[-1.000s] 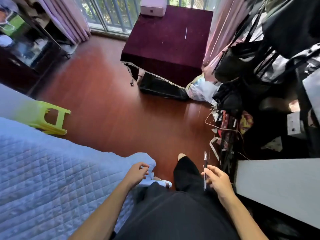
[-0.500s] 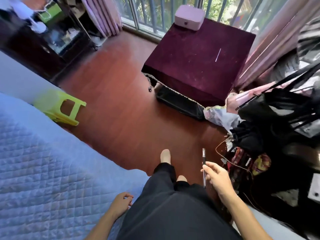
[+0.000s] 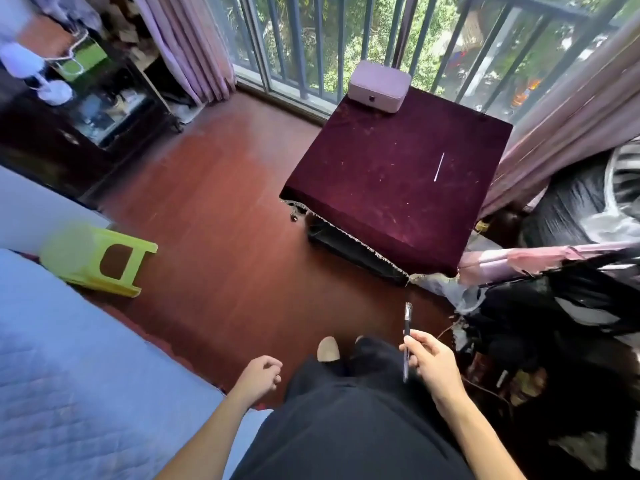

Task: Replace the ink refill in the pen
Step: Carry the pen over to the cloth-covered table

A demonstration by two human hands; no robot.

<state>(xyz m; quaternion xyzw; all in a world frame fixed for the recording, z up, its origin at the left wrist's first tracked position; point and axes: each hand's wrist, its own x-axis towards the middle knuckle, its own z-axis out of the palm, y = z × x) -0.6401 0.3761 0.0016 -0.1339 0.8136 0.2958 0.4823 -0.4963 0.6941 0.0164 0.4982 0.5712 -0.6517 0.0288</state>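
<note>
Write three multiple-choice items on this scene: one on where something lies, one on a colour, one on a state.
1. Where does the thin white refill lie?
A. on the maroon table
B. on the bed
C. on the floor

2. What colour is the plastic stool?
A. red
B. yellow-green
C. white

3. What is the right hand doing?
A. resting empty
B. gripping the stool
C. holding the pen

Answers:
1 A, the white stick rests on the tablecloth near the curtain.
2 B, its seat and legs are lime coloured.
3 C, the fingers close around the dark pen, while the left hand holds nothing.
</note>
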